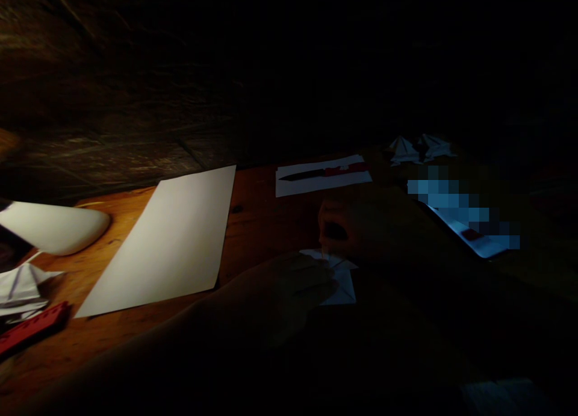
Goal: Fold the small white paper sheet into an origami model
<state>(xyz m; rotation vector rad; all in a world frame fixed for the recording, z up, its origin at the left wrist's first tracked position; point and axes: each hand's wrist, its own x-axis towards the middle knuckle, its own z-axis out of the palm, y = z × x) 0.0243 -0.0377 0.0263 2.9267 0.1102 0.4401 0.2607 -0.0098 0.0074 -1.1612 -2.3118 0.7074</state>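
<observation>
A small folded piece of white paper sits on the wooden desk, partly hidden by my hands. My left hand, in deep shadow, grips its left side. My right hand pinches a raised paper point from above, with its fingers close to my left fingertips. The dim light hides the finer folds. Beyond my right hand, a knife with a black blade and red handle lies on a white sheet.
A large blank paper sheet lies left of my hands. Further left are a white lamp shade, a folded paper figure and a red bar-shaped object. Another paper figure and a blurred, lit device lie right.
</observation>
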